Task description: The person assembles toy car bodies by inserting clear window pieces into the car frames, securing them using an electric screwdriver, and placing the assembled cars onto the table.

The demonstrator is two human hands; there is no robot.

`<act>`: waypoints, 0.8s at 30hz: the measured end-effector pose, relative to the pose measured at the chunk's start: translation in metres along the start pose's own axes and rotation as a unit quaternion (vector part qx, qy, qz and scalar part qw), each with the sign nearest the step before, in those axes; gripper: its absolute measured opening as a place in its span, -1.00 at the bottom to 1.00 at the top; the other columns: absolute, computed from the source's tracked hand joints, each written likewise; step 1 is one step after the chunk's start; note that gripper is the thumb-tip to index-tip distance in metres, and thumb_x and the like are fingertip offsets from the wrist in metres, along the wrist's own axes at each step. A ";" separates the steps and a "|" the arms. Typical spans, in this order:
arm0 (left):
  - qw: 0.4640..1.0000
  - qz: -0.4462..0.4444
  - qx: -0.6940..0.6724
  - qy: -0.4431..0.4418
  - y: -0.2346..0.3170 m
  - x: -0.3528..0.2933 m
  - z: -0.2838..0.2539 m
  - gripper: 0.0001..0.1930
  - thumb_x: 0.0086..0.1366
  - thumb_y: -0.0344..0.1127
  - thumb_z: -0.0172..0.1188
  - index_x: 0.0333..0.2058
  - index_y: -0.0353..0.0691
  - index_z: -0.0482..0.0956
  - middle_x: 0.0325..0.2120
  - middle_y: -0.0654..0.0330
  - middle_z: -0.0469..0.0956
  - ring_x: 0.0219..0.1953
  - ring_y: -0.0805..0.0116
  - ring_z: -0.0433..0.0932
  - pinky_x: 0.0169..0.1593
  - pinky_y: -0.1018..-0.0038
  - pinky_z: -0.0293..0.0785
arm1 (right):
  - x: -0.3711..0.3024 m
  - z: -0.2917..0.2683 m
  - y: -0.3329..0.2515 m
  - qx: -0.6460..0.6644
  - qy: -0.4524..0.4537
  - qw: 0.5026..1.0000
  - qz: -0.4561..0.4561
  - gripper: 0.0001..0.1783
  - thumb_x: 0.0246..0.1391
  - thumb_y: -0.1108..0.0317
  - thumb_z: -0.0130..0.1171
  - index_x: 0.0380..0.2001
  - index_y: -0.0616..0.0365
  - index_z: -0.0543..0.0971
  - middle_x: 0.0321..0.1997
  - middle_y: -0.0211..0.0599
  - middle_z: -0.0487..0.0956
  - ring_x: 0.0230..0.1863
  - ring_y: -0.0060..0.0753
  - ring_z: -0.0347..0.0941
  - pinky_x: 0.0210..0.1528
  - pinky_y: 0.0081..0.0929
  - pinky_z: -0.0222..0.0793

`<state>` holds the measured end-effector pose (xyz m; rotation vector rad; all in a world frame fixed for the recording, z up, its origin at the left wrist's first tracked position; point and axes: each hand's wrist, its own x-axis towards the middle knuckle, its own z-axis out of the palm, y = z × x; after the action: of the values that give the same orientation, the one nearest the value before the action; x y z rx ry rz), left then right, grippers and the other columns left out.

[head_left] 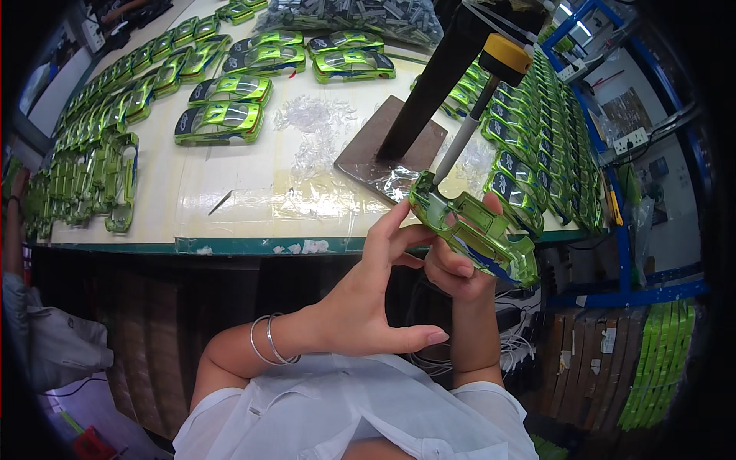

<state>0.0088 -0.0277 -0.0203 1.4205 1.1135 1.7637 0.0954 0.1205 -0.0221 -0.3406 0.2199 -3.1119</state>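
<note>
My right hand point(460, 272) is closed round a green toy car body shell point(479, 234), turned so its hollow inside faces up. My left hand point(376, 264) has its thumb spread wide, and its fingertips rest against the shell's left end. A grey rod-shaped tool point(464, 142) with a yellow holder point(506, 57) slants down from above. Its tip meets the inside of the shell's left end, though I cannot tell whether it touches. The tool hangs beside a black post point(429, 84) on a brown square base point(364, 165).
Rows of green car shells stand on the table point(291, 222) at left and right; upturned shells point(84, 184) lie at the near left. Clear plastic scraps point(314, 115) lie mid-table. A bag of dark parts point(353, 19) sits at the back. A blue frame point(625, 230) rises on the right.
</note>
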 end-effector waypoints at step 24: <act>0.999 -0.002 -0.010 -0.050 0.008 0.001 0.000 0.17 -0.17 -0.21 0.32 0.08 -0.37 -0.56 0.02 -0.23 0.02 0.09 0.03 0.09 0.03 0.28 0.18 | -0.004 0.008 -0.011 -0.014 0.049 0.998 0.024 -0.35 0.03 -0.09 -0.38 -0.06 0.27 0.28 -0.26 0.16 0.41 -0.66 -0.16 0.32 -0.86 -0.48 0.16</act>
<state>0.0091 -0.0307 -0.0123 1.4755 1.0440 1.6772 0.1011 0.1302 -0.0138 -0.1803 0.2685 -3.0841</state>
